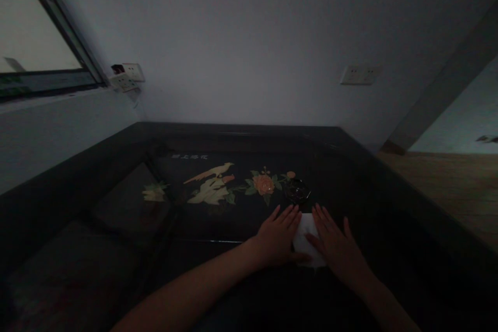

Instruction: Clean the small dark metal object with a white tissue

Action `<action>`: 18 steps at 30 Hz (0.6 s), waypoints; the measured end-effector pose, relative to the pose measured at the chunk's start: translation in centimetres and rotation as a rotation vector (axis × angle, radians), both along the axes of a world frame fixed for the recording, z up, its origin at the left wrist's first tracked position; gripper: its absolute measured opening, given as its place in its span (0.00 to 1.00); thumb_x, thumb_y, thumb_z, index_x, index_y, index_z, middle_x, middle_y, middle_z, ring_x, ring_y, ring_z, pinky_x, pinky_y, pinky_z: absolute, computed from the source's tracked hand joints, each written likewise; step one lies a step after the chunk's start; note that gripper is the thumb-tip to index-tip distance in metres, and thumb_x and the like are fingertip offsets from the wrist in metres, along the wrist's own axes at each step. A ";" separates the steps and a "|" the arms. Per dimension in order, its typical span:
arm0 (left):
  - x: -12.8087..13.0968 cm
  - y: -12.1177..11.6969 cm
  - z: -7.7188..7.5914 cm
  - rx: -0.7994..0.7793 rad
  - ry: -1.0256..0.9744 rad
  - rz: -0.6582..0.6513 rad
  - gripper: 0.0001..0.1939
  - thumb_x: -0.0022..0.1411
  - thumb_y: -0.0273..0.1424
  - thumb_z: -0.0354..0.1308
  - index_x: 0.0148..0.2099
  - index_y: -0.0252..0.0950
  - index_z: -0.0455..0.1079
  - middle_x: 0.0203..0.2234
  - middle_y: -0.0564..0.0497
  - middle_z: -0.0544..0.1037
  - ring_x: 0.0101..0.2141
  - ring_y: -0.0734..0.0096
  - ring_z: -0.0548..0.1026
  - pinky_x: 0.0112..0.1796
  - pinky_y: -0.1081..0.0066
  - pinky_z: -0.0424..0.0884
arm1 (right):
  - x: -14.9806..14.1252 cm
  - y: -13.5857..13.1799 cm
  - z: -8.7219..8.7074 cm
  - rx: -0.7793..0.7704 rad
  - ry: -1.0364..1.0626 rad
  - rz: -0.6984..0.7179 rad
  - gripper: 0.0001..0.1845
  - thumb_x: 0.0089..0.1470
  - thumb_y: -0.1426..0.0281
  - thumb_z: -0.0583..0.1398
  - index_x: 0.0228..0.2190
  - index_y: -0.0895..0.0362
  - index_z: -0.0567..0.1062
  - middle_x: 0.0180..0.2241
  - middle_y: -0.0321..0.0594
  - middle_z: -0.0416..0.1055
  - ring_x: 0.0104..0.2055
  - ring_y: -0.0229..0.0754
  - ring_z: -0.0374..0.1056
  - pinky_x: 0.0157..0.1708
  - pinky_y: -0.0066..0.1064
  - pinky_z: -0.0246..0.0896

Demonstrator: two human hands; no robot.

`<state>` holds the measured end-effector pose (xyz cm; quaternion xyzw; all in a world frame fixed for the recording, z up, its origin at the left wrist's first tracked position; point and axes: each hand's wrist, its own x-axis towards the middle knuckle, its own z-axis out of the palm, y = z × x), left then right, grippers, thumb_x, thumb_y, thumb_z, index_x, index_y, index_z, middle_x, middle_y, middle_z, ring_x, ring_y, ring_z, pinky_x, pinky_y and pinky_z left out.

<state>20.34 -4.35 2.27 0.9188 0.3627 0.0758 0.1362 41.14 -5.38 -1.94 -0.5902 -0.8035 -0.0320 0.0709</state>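
A white sheet, paper or thin cloth (305,241), lies on the dark glossy table (233,225); which material it is I cannot tell. On its left edge rests my left hand (278,236), fingers stretched forward and thumb lying across the near part of the sheet. My right hand (336,244) presses flat on the right side, fingers out and thumb on the white surface. Just beyond the fingertips stands a dark glass ashtray-like dish (298,192). The palms hide parts of the sheet's edges.
Inlaid in the tabletop are a pale bird (212,172) and an orange flower (263,184). A wall with a socket plate (361,75) rises behind. At the left are a window (42,26) and a plugged-in adapter (123,82). Wooden floor (447,181) shows at right.
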 end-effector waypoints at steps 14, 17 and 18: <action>0.2 -1.3 -0.1 0.038 -0.043 0.025 0.39 0.65 0.50 0.42 0.67 0.26 0.46 0.65 0.37 0.50 0.65 0.57 0.46 0.62 0.57 0.46 | 0.1 0.5 -0.6 -0.006 -0.012 -0.088 0.40 0.58 0.46 0.37 0.63 0.56 0.53 0.65 0.49 0.50 0.67 0.57 0.41 0.58 0.66 0.38; -0.1 -1.3 -0.4 -0.012 -0.055 0.002 0.41 0.65 0.52 0.40 0.67 0.25 0.44 0.66 0.37 0.47 0.66 0.56 0.44 0.63 0.56 0.44 | 0.0 0.4 -0.5 -0.006 -0.007 -0.090 0.41 0.58 0.45 0.37 0.63 0.56 0.53 0.64 0.50 0.51 0.67 0.57 0.41 0.59 0.65 0.38; -0.1 -1.3 -0.5 -0.021 -0.062 -0.001 0.41 0.65 0.52 0.39 0.67 0.25 0.43 0.66 0.37 0.46 0.66 0.56 0.43 0.63 0.55 0.44 | 0.0 0.4 -0.5 -0.015 -0.006 -0.095 0.41 0.57 0.45 0.38 0.63 0.57 0.53 0.64 0.50 0.50 0.68 0.57 0.41 0.59 0.65 0.37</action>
